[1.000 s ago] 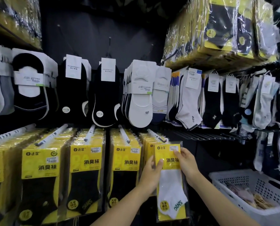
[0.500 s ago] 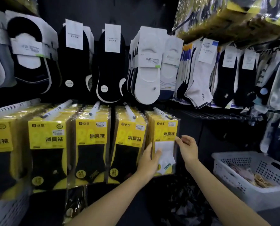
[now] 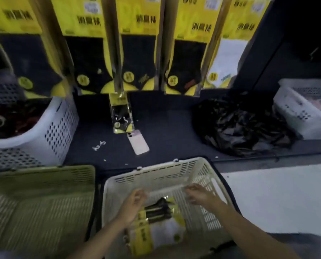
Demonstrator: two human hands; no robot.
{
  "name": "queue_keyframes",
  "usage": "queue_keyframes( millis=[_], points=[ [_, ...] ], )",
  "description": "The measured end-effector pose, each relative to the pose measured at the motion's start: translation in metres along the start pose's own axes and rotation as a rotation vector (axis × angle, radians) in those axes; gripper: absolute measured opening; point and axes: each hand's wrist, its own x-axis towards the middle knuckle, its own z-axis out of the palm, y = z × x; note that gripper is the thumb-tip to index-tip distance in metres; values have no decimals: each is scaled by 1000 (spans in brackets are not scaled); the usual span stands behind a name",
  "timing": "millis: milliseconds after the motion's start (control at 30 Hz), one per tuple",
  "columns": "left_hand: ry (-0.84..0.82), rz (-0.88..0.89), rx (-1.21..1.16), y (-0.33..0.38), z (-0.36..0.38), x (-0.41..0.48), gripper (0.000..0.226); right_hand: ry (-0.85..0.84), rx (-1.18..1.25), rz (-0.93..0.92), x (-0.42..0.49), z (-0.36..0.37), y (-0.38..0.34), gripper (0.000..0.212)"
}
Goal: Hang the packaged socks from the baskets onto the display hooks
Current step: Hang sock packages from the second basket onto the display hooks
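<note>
A cream basket [image 3: 161,174] stands low in the middle and holds several yellow-and-clear sock packets [image 3: 156,219]. My left hand [image 3: 132,204] hovers over the packets with its fingers loosely curled and empty. Over the basket's right side, my right hand [image 3: 200,195] is also loosely curled and holds nothing. Rows of yellow sock packets [image 3: 137,43] hang along the top; the rightmost one [image 3: 227,53] holds white socks. One more packet [image 3: 121,113] lies on the dark shelf below them.
A phone [image 3: 138,142] lies on the dark shelf by the loose packet. A white basket [image 3: 43,131] stands at left, an olive basket [image 3: 40,202] at lower left, another white basket [image 3: 298,113] at right. A black plastic bag [image 3: 240,126] lies between.
Both hands left the white-sock packet hanging on its hook and dropped into the cream basket. My view swung down from the display to the baskets.
</note>
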Motion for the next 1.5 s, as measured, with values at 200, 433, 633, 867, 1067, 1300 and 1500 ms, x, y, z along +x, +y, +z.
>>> queue_keyframes(
  millis=[200,433,633,867,1067,1300,1500],
  points=[
    [-20,-251,59,-80,17,-1,52,3,-254,78,32,32,70,12],
    [-48,-213,166,-108,27,30,62,-54,-243,73,74,37,108,23],
    [-67,-312,255,-139,29,57,95,-16,-249,-21,103,49,134,31],
    [-92,-231,399,-159,39,59,108,-3,-169,-15,126,51,147,27],
    [-131,-273,391,-161,34,65,112,-113,-23,57,124,46,144,19],
    [-70,-343,216,-137,31,57,98,-173,192,66,103,45,106,34],
    [-28,-247,-55,-70,10,39,84,-149,133,-59,49,0,39,29]
  ],
)
